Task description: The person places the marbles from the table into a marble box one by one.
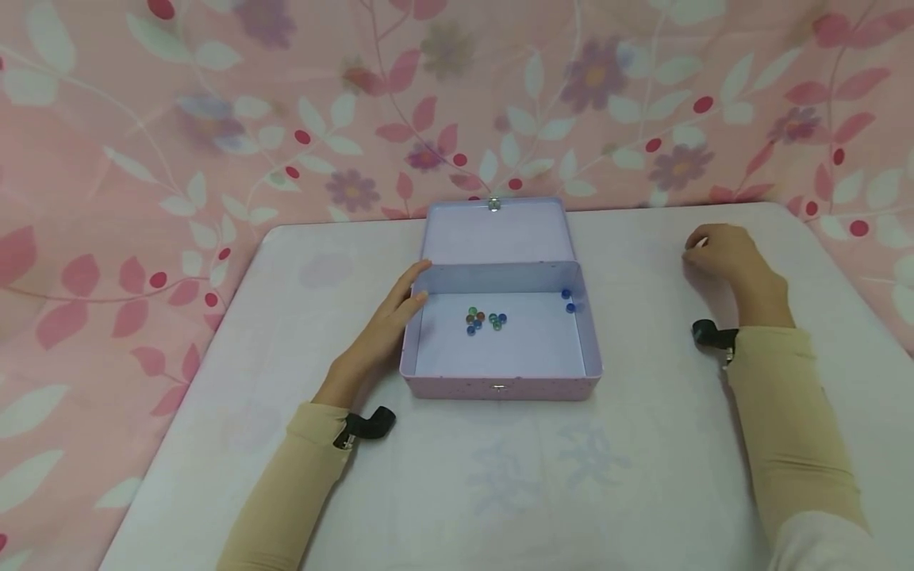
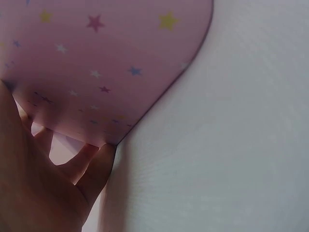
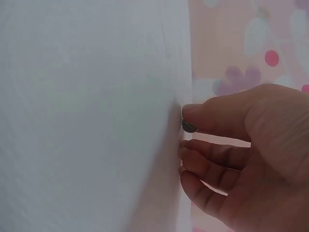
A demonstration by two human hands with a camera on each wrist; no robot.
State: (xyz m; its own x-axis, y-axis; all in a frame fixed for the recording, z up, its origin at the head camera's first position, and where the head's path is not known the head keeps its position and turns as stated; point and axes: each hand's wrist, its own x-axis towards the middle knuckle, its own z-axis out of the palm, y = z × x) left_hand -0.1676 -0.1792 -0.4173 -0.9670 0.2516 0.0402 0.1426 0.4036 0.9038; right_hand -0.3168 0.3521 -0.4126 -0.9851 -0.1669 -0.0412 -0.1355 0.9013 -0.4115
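Note:
A pinkish-lilac tin box with small stars on its side stands on the table with its hinged lid tipped back. Inside lie several glass marbles in green, blue and amber, loosely grouped left of the middle. Two blue marbles sit by the right wall. My left hand holds the box at its rear left corner, thumb at the rim and fingers against the outside. Off to the right, near the table's far edge, my right hand pinches a dark greenish marble between thumb and forefinger, close over the tablecloth.
A white tablecloth covers the table. Behind and to the left hangs a pink floral curtain. Each wrist carries a small black camera, one at the left sleeve and one at the right sleeve.

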